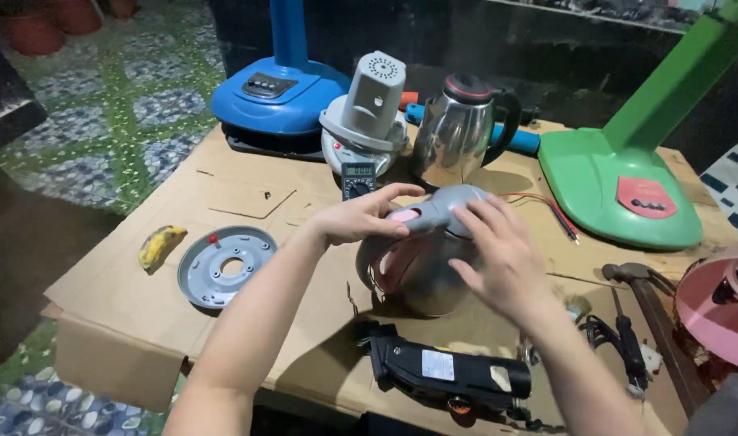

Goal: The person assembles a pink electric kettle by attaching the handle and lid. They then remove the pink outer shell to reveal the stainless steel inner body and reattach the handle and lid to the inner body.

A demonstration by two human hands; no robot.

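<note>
A steel electric kettle (413, 270) with a grey lid and grey handle stands in the middle of the cardboard-covered table (126, 299). My left hand (361, 216) grips the top of the handle near a pink button. My right hand (498, 254) lies with fingers spread over the grey lid. A round grey kettle base plate (223, 266) lies flat to the left, apart from the kettle.
At the back stand a second steel kettle (458, 129), a white appliance base (365, 121), a multimeter (357, 179), a blue fan base (276, 97) and a green fan base (619, 182). A black power tool (445, 373), a soldering iron (627, 339), a hammer (651, 303) and a yellow rag (160, 245) lie about.
</note>
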